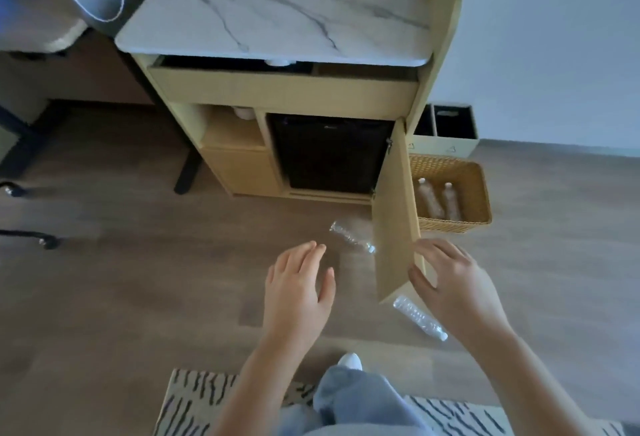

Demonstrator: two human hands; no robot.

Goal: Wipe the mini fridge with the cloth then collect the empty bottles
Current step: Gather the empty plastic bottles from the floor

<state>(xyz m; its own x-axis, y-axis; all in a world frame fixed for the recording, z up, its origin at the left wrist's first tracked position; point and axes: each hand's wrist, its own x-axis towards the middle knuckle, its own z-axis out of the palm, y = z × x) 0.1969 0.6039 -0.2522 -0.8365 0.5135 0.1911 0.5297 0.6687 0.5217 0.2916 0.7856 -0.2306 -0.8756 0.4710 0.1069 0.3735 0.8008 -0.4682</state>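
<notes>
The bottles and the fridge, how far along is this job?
Two bottles already lie in the wicker basket, so collecting has started. Both hands are empty: the right hand is at the edge of the open cabinet door, the left hand hovers open. Two clear bottles still lie on the floor. No cloth is visible, so wiping of the fridge can't be confirmed.

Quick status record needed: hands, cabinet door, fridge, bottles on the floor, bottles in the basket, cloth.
left hand: open, empty, above the floor
right hand: open, at the door's outer edge; contact unclear
cabinet door: swung open
mini fridge: black, in the cabinet, door closed
floor bottles: two clear ones lying down, one left of the door, one below its outer corner
wicker basket: on the floor behind the door, two bottles inside
cloth: not in view
</notes>
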